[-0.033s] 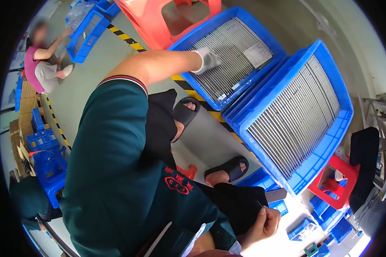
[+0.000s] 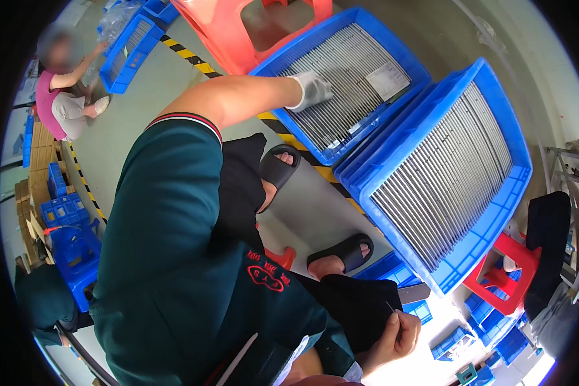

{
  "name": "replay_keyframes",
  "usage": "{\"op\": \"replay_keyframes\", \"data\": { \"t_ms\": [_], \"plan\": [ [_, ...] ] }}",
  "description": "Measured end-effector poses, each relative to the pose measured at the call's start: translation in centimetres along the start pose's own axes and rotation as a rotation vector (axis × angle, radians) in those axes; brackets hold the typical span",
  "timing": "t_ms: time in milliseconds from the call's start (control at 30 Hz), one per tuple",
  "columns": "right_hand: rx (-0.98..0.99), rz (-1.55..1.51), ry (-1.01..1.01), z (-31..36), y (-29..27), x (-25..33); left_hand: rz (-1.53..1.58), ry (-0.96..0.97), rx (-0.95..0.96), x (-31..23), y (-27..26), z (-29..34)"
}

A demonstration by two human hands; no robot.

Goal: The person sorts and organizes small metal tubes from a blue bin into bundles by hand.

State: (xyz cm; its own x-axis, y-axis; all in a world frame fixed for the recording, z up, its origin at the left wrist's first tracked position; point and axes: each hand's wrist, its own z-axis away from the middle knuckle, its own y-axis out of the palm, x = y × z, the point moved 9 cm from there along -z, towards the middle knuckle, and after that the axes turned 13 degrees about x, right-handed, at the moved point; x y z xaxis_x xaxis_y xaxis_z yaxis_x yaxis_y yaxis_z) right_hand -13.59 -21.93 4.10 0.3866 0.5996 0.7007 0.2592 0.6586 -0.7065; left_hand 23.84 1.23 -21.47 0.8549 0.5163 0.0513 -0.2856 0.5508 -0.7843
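My left hand, in a whitish glove, lies on a row of thin grey metal rods in a blue crate. Its fingers look loosely extended over the rods; the fingertips are partly hard to make out. Low in the picture, close to my body, my bare right hand is closed, thumb against forefinger. A thin needle-like piece sticks out from that pinch above my dark trouser leg. A white paper label rests on the rods, right of my left hand.
A second blue crate of rods, tilted on a stack, stands to the right. Behind is a coral-red stool; a red stool sits at right. Black-yellow tape marks the floor. A person crouches by a blue crate at far left.
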Motion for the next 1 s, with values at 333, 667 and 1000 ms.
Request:
{"op": "replay_keyframes", "data": {
  "t_ms": [333, 667, 1000],
  "plan": [
    [0.069, 0.097, -0.022, -1.1, 1.0, 1.4, -0.070, 0.149, -0.115, -1.1, 1.8, -1.7],
    [0.100, 0.099, -0.098, -1.4, 1.6, 2.0, 0.130, 0.020, -0.088, 0.3, 2.6, -6.5],
    [0.090, 0.104, -0.071, -1.2, 1.3, 2.1, 0.112, 0.041, -0.104, -0.4, 1.9, -4.0]
  ]
}}
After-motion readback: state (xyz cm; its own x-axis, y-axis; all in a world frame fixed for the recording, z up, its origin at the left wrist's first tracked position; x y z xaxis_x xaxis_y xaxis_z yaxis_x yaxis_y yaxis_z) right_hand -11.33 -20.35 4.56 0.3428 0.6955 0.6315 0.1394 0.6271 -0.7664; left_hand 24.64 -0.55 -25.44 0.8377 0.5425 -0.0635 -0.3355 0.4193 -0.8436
